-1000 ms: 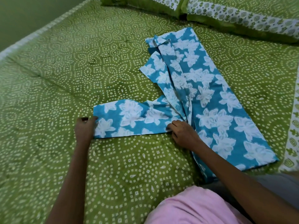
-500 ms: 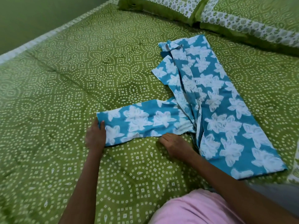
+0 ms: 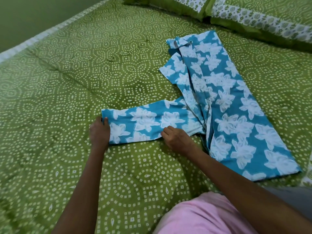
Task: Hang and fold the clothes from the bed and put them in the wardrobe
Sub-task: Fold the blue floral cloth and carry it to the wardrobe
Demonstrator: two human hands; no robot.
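Head cam, near to far. Pink top [image 3: 207, 215] sits at the bottom edge, w/ both bare forearms reaching out from it over the green bedspread [image 3: 67, 92].

Left hand [image 3: 100, 130] is at the cuff end of the sleeve [image 3: 148, 125]: thumb lies over the cloth at the cuff edge, so it looks pinched there, though the fingers under the cloth are hidden. Right hand [image 3: 177, 139] is on the sleeve's near edge, close to where the sleeve joins the body; fingers curled down onto the fabric, seemingly pinching that edge. Hands are well apart, one near each end of the sleeve, both clamped on it.

Sleeve's long axis runs left-right across the view, roughly square to the body of the blue flowered dress [image 3: 236, 115]. Cuff points left, away from the body. Left hand is the one at the free end, so prob. it does the carrying; right hand acts as the hinge.

Dress body lies to the right of both hands, already doubled lengthwise. Its long axis runs from hem, near right, up to the neck end, far and slightly left, pointing toward the pillows [image 3: 253, 16].

Judgement: next move is to swing the sleeve rightward over the body, folding at the shoulder seam.
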